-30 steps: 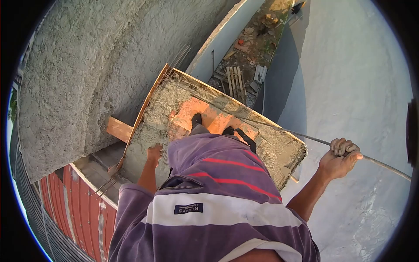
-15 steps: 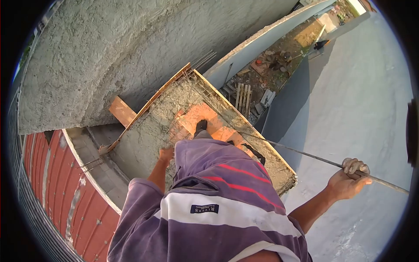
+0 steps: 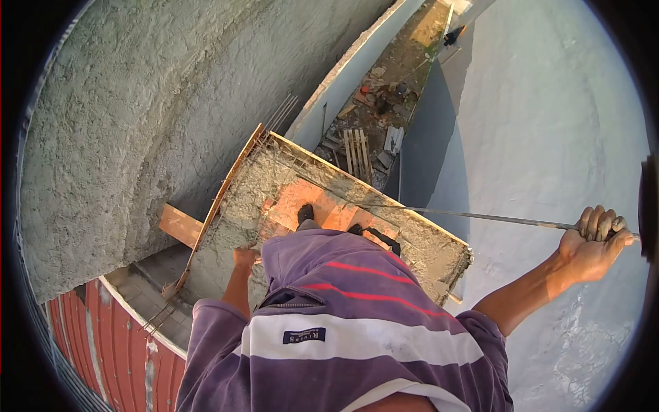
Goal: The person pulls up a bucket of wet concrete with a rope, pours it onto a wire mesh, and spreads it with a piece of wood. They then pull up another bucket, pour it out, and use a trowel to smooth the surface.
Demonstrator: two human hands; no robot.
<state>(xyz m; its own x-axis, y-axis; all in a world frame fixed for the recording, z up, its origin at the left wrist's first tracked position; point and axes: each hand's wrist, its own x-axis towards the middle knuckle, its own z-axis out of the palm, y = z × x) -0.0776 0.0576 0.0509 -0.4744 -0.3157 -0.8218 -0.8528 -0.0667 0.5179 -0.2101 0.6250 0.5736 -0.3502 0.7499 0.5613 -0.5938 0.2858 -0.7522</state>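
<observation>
My right hand (image 3: 597, 239), dusty with grey, is wrapped round the end part of a long thin rod (image 3: 501, 218) at the right. The rod runs left over the edge of a wooden-framed slab of rough wet concrete (image 3: 233, 187). Low over the slab's left part is my left hand (image 3: 245, 257), its fingers curled; what they hold, if anything, is too small to make out. Orange tiles or boards (image 3: 336, 213) lie on the concrete, with my dark shoe (image 3: 305, 213) on them.
A rough grey wall (image 3: 137, 123) rises at the left, and a smooth pale wall (image 3: 535, 137) at the right. Beyond the slab's edge is a drop to ground with a wooden pallet (image 3: 357, 152) and debris. Red metal roofing (image 3: 117, 336) lies lower left; rebar ends stick out nearby.
My right hand has moved up and right, still round the rod, which now lies flatter. My left hand appears slightly further left and lower. The whole view has shifted and turned.
</observation>
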